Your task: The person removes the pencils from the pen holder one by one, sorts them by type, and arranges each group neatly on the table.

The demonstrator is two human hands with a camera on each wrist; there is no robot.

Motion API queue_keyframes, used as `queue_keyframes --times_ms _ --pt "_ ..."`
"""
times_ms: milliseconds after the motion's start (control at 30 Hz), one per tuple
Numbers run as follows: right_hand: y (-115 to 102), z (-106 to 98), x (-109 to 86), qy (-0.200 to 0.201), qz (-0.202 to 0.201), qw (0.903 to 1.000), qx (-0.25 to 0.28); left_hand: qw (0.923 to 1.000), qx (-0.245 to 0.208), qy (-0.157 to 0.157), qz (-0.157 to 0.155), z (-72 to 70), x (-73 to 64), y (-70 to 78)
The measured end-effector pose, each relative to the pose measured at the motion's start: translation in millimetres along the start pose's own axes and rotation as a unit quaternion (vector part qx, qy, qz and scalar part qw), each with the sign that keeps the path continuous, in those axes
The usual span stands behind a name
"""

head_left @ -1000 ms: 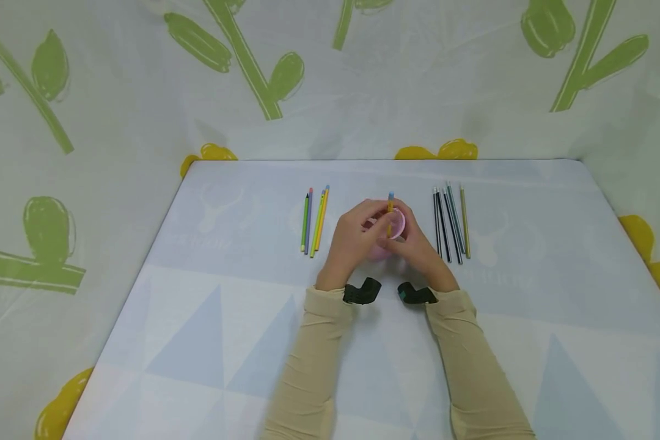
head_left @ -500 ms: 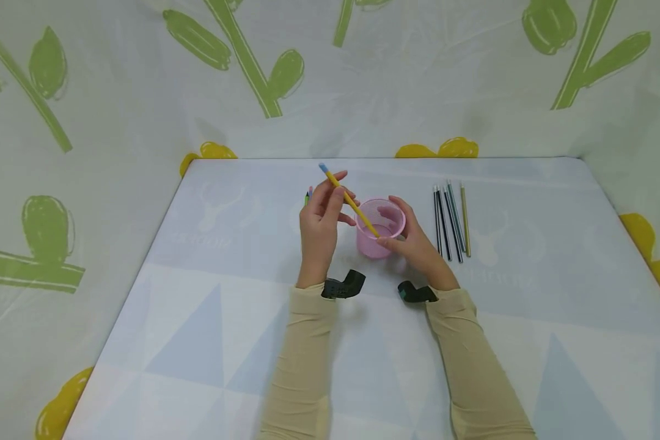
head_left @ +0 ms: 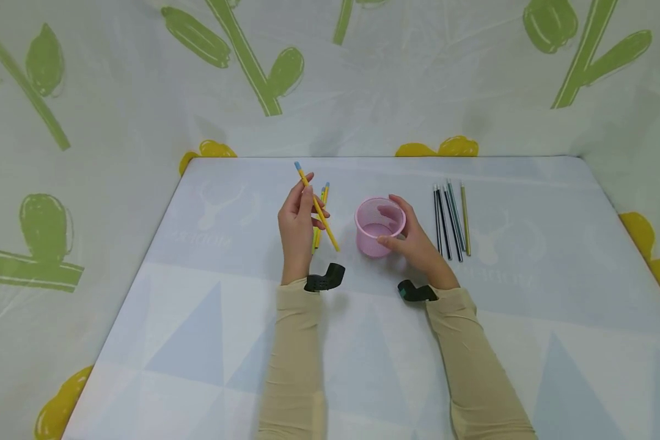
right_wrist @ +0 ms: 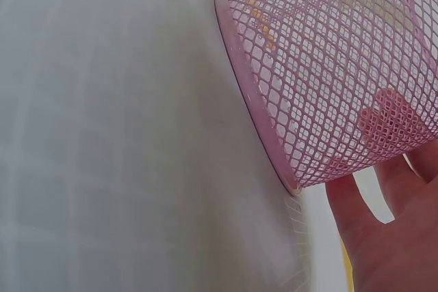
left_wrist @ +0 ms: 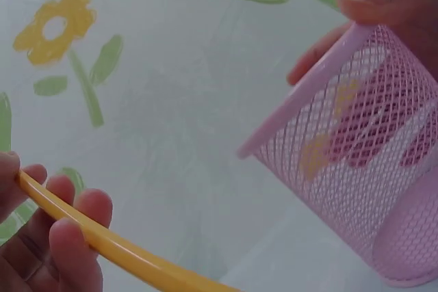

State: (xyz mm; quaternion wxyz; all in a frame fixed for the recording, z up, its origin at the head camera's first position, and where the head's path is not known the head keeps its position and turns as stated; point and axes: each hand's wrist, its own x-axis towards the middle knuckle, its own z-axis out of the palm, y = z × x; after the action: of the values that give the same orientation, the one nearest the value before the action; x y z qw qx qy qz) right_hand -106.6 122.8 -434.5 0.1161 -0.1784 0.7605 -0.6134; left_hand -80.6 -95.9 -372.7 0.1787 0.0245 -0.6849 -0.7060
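Observation:
My left hand (head_left: 297, 235) pinches a yellow pencil (head_left: 327, 227) between thumb and fingers, its blue end up and away, its other end slanting down to the right. In the left wrist view the pencil (left_wrist: 130, 249) crosses the lower left corner. A pink mesh pencil cup (head_left: 371, 245) stands at the middle of the table. Thumb and fingers of my right hand (head_left: 417, 241) grip the cup at its right side. Through its mesh, fingers show in the right wrist view. No pencil shows inside the cup.
Left of the cup lie pencils (head_left: 317, 239), partly hidden behind my left hand. To the right, several dark, teal and gold pencils (head_left: 456, 220) lie side by side. A patterned cloth wall (head_left: 330, 91) rises behind the table (head_left: 198, 318).
My left hand has lifted the yellow pencil out of the cup and moved left with it, over the left-hand pencils. My right hand and the cup stay in place.

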Motion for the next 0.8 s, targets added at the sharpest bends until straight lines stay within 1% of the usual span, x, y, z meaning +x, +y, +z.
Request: queue_keyframes --times_ms 133,200,267,333,400,467,567,667,800 --pt "-13.8 0.6 -4.9 -0.009 -0.005 0.9999 0.011 0.9987 0.035 0.018 -0.032 -6.6 5.6 -18.4" --pt "-16.6 0.8 -6.0 -0.010 -0.007 0.9998 0.012 0.9968 0.062 0.026 -0.042 -7.4 7.8 -26.7" --pt "-17.8 0.8 -6.2 -0.011 -0.007 0.9999 0.012 0.9931 0.099 0.035 -0.052 -6.9 8.9 -32.8" --pt "-17.7 0.7 -5.9 -0.010 -0.007 0.9999 0.011 0.9880 0.138 0.037 -0.059 -5.2 9.4 -36.8" --pt "-17.0 0.5 -5.5 -0.010 -0.007 0.9999 0.010 0.9813 0.180 0.033 -0.058 -2.7 10.2 -40.2" --pt "-16.1 0.4 -5.0 -0.009 -0.009 0.9999 0.010 0.9727 0.226 0.022 -0.050 0.8 10.8 -43.1" --pt "-15.1 0.3 -4.5 -0.007 -0.009 0.9999 0.010 0.9572 0.287 0.002 -0.036 6.8 12.2 -49.5" --pt "-14.3 -0.1 -4.4 -0.008 -0.008 0.9998 0.015 0.9429 0.331 -0.009 -0.033 11.8 12.2 -57.7" --pt "-13.3 0.1 -4.6 -0.010 -0.006 0.9998 0.014 0.9294 0.367 -0.009 -0.039 15.7 10.0 -65.2"
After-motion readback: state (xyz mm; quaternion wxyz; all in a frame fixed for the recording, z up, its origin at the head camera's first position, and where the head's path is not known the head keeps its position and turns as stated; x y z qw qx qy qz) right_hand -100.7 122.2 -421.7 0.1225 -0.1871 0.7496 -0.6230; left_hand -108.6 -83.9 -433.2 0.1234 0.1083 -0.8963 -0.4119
